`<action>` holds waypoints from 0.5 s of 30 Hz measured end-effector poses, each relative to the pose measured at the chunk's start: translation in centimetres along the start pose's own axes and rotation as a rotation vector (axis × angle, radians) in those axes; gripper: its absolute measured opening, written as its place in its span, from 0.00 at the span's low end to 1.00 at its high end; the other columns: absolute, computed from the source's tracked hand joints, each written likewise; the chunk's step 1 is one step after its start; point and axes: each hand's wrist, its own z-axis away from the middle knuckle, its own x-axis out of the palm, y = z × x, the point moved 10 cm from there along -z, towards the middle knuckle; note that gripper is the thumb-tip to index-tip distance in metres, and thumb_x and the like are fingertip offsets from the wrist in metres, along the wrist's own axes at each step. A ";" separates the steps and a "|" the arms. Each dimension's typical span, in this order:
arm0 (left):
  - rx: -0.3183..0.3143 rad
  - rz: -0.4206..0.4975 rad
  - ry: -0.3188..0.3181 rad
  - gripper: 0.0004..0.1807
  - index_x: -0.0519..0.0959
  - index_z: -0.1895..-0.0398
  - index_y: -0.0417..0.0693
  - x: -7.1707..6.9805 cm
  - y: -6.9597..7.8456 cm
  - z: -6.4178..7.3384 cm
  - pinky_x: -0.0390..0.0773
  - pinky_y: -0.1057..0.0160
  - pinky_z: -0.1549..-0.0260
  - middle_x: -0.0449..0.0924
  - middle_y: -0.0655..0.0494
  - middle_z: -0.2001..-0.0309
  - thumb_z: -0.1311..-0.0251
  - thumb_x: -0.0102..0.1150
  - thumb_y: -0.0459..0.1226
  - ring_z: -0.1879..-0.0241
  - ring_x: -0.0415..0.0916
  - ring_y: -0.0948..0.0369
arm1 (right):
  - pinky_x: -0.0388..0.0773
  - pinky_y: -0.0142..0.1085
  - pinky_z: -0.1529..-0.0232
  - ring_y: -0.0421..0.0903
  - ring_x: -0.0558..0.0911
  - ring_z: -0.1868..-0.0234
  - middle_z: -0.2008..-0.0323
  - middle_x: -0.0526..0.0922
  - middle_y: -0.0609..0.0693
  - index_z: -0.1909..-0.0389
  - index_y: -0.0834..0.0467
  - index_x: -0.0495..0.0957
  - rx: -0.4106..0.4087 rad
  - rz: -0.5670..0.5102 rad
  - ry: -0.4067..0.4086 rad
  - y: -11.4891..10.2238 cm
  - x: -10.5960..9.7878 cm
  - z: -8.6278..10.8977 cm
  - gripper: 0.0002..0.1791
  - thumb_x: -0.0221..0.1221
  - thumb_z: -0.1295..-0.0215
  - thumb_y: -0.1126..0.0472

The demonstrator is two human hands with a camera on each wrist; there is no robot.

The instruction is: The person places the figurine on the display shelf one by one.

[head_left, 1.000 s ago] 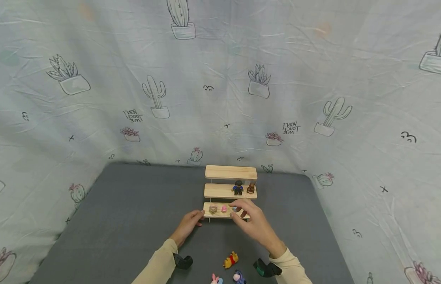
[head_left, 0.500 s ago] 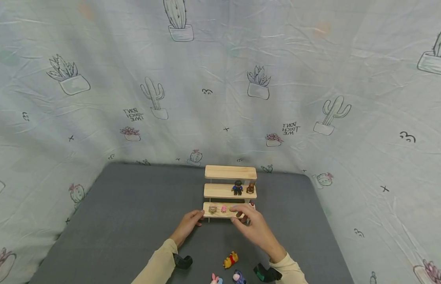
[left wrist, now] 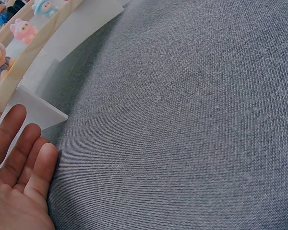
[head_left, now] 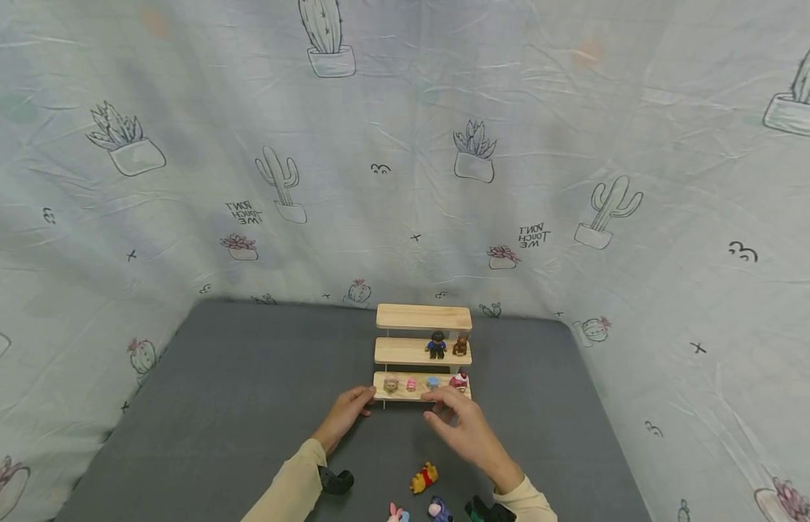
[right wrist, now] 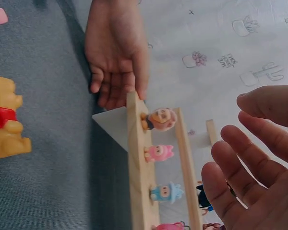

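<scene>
A three-tier wooden display shelf with clear legs stands on the table. My left hand grips the left end of its lowest board, thumb on top and fingers below. My right hand hovers before that board, fingers loosely bent around nothing. Along the lowest board stand a tan figurine, a pink figurine, a blue-hatted figurine and a red-and-pink figurine. On the middle board are a black-haired toy figure in blue and black and a brown figurine.
Nearer to me on the grey table lie a yellow bear figurine in a red shirt, a purple-blue donkey figurine and a pink-eared figurine. A cactus-print cloth hangs behind the table.
My right hand has let go of the blue-hatted figurine and drawn back toward me, uncovering the right part of the lowest board. The left hand has stayed put.
</scene>
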 end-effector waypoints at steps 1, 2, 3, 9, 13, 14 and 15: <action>0.002 0.000 -0.001 0.29 0.81 0.49 0.39 0.0 0.0 0.0 0.80 0.60 0.56 0.82 0.47 0.52 0.27 0.51 0.57 0.57 0.79 0.59 | 0.80 0.32 0.64 0.40 0.79 0.61 0.57 0.84 0.46 0.51 0.51 0.83 0.001 0.001 -0.002 0.1 0.1 0.1 0.11 0.66 0.33 0.62; 0.003 0.002 -0.001 0.29 0.81 0.49 0.39 0.0 0.1 0.0 0.80 0.60 0.56 0.81 0.47 0.52 0.27 0.51 0.57 0.57 0.79 0.58 | 0.80 0.32 0.64 0.40 0.79 0.61 0.57 0.84 0.46 0.51 0.51 0.83 0.002 0.000 -0.004 0.2 0.2 0.2 0.11 0.66 0.33 0.62; 0.005 0.004 -0.002 0.29 0.81 0.49 0.38 0.0 0.1 0.1 0.80 0.60 0.56 0.81 0.47 0.52 0.27 0.52 0.57 0.56 0.79 0.58 | 0.80 0.32 0.64 0.39 0.79 0.61 0.57 0.84 0.46 0.51 0.50 0.83 0.006 0.002 -0.005 0.4 0.3 0.4 0.11 0.66 0.33 0.61; 0.008 0.008 -0.007 0.30 0.81 0.47 0.39 0.1 0.3 0.3 0.80 0.58 0.54 0.81 0.46 0.50 0.28 0.52 0.57 0.56 0.79 0.58 | 0.80 0.31 0.64 0.34 0.77 0.61 0.59 0.83 0.47 0.50 0.48 0.82 0.050 0.008 -0.018 1.6 0.9 1.1 0.12 0.67 0.34 0.61; 0.008 0.010 -0.011 0.30 0.81 0.47 0.39 0.1 0.3 0.3 0.80 0.58 0.54 0.81 0.46 0.50 0.28 0.52 0.57 0.56 0.79 0.57 | 0.79 0.30 0.65 0.33 0.77 0.62 0.60 0.83 0.53 0.51 0.48 0.82 0.082 0.003 -0.023 2.3 1.2 1.5 0.13 0.67 0.34 0.63; 0.007 0.011 -0.012 0.30 0.81 0.48 0.38 0.1 0.2 0.3 0.80 0.58 0.55 0.81 0.46 0.50 0.27 0.52 0.57 0.55 0.79 0.57 | 0.79 0.30 0.65 0.32 0.76 0.62 0.60 0.84 0.54 0.51 0.47 0.82 0.089 0.003 -0.025 2.5 1.3 1.6 0.13 0.67 0.34 0.64; 0.008 0.011 -0.012 0.30 0.81 0.48 0.38 0.0 0.2 0.3 0.80 0.59 0.55 0.81 0.46 0.50 0.27 0.52 0.57 0.56 0.79 0.57 | 0.79 0.30 0.65 0.32 0.77 0.62 0.59 0.84 0.54 0.51 0.47 0.82 0.092 0.003 -0.024 2.6 1.4 1.6 0.13 0.67 0.34 0.64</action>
